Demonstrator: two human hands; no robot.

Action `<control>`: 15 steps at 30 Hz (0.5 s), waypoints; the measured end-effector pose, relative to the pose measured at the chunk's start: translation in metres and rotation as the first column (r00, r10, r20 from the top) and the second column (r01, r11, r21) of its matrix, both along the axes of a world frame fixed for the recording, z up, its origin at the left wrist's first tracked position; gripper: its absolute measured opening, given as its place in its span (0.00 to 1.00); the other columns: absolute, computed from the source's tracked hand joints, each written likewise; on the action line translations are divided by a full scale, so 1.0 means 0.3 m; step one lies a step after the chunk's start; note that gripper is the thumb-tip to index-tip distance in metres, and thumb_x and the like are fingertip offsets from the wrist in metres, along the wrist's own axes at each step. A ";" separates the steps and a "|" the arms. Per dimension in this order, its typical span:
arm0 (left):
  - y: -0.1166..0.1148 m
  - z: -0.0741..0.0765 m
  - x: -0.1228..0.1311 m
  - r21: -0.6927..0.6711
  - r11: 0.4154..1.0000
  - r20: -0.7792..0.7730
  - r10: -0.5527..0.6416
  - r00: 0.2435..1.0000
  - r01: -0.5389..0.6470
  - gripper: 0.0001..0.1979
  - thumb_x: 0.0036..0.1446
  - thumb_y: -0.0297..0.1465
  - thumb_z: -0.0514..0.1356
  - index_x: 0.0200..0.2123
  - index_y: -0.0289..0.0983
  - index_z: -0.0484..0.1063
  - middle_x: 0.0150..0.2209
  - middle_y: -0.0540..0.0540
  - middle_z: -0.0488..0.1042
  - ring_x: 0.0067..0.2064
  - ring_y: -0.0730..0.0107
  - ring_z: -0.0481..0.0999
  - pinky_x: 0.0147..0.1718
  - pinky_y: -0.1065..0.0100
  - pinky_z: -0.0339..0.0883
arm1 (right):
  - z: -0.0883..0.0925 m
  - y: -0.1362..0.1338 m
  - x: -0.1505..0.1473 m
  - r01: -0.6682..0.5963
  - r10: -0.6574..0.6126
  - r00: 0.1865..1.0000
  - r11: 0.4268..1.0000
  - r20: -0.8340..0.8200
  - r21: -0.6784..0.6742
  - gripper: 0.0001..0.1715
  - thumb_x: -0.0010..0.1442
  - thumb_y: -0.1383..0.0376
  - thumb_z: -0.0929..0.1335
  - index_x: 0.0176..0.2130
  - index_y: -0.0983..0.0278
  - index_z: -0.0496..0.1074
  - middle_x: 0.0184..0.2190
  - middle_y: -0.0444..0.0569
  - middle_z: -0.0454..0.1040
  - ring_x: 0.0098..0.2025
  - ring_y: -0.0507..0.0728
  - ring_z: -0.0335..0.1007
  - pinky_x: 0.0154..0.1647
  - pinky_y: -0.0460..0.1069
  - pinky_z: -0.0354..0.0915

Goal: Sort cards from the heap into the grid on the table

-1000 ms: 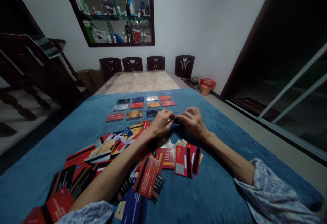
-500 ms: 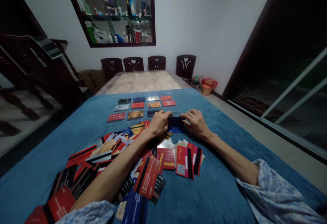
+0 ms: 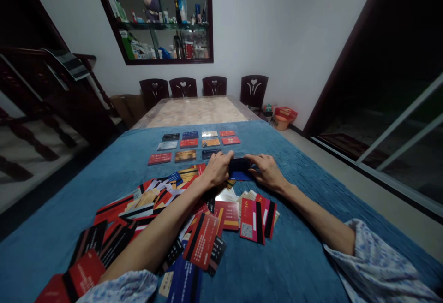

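Note:
A dark blue bank card [image 3: 239,164], perhaps a small stack, is held up on edge between my hands. My left hand [image 3: 218,169] pinches its left end with closed fingers. My right hand [image 3: 268,172] has its fingers closed at the opposite end. Right below lies a bright blue card [image 3: 241,176]. A loose pile of mixed cards [image 3: 152,199] spreads under and around my left forearm, with red cards [image 3: 252,217] fanned nearer to me. Beyond my hands, stacks of cards stand in rows, among them a gold stack [image 3: 185,156] and an orange one [image 3: 211,143].
A blue cloth [image 3: 277,270] covers the near part of the table, and bare tabletop [image 3: 197,109] shows behind it. Several dark chairs [image 3: 254,90] stand at the far end. A shelf niche [image 3: 166,26] is set in the wall.
The view has shifted slightly. Between my hands, the dark card shows a little more of its face than before. My right hand's fingers sit slightly lower around its end.

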State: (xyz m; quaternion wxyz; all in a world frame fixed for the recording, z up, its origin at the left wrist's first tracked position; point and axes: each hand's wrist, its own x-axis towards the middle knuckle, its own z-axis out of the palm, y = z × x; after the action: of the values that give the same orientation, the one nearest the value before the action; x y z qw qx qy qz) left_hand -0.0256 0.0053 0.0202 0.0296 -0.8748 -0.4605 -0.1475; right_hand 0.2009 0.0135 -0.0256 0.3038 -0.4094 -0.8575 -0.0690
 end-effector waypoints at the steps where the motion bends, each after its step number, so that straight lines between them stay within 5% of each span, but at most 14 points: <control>1: 0.001 -0.003 0.000 -0.007 1.000 -0.008 0.000 1.000 0.000 0.18 0.50 0.20 0.54 0.45 0.38 0.62 0.37 0.42 0.73 0.44 0.55 0.72 0.40 0.62 0.62 | -0.002 0.001 0.001 -0.003 0.003 1.000 1.000 -0.007 -0.011 0.24 0.61 0.67 0.67 0.57 0.60 0.66 0.42 0.52 0.78 0.42 0.62 0.69 0.45 0.56 0.59; 15: -0.021 0.009 0.016 -0.050 0.995 -0.076 0.081 0.994 -0.085 0.18 0.53 0.20 0.52 0.49 0.35 0.59 0.40 0.38 0.74 0.46 0.53 0.72 0.44 0.58 0.60 | -0.010 0.013 -0.014 0.014 -0.018 0.996 0.999 0.088 0.043 0.26 0.63 0.66 0.65 0.60 0.62 0.64 0.45 0.54 0.76 0.45 0.62 0.66 0.46 0.56 0.58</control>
State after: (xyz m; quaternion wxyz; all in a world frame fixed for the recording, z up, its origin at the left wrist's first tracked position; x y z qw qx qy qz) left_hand -0.0208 -0.0012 0.0229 0.0291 -0.8602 -0.4989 -0.1015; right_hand 0.1967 0.0176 -0.0285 0.2737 -0.4062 -0.8651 -0.1077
